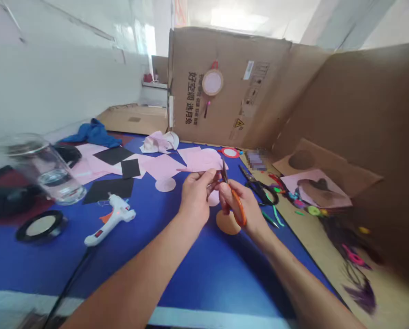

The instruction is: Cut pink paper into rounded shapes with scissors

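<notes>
My left hand (pixel 196 194) pinches the near edge of a pink sheet of paper (pixel 204 159), which is held up over the table. Orange-handled scissors (pixel 239 208) are gripped in my right hand (pixel 247 205), their blades pointing up at the paper's right end. Both hands are close together, fingertips nearly meeting. Below them lie a tan disc (pixel 228 224) and a pale pink disc (pixel 213 198), the latter partly hidden by my fingers. Another pale disc (pixel 165 184) rests left of my left hand.
A white glue gun (pixel 110 219), black tape roll (pixel 41 226) and clear glass (pixel 58 178) stand left. Black sheets (pixel 112 155) lie behind. Right are black-handled scissors (pixel 259 185) and craft scraps on cardboard. A cardboard box (pixel 232 105) walls the back and right.
</notes>
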Motion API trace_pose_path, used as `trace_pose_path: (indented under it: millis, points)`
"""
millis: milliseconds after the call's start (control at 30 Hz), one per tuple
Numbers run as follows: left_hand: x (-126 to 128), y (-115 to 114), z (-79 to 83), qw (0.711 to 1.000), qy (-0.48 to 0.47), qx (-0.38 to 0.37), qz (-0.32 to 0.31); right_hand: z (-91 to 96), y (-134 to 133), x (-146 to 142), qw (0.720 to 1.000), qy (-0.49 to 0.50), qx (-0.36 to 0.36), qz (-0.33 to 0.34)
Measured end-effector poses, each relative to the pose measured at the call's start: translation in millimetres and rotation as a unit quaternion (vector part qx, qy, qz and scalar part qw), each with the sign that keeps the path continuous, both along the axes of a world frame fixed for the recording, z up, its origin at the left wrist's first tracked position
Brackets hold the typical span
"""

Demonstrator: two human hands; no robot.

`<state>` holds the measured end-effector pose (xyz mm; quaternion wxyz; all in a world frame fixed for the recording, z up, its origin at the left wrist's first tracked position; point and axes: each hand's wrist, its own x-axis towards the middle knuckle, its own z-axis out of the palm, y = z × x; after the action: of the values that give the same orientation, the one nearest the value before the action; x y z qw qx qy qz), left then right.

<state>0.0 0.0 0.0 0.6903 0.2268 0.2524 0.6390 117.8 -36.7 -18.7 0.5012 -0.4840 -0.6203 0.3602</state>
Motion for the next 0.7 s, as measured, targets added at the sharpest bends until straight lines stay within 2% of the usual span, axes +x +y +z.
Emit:
trace_pose_path:
  millis: [700]
  points:
    - [-0.9, -1.5, 0.4, 1.0, 0.007, -0.018, -0.001, -1.5, -1.6, 1.2, 1.0, 0.003, 0.003, -0.012]
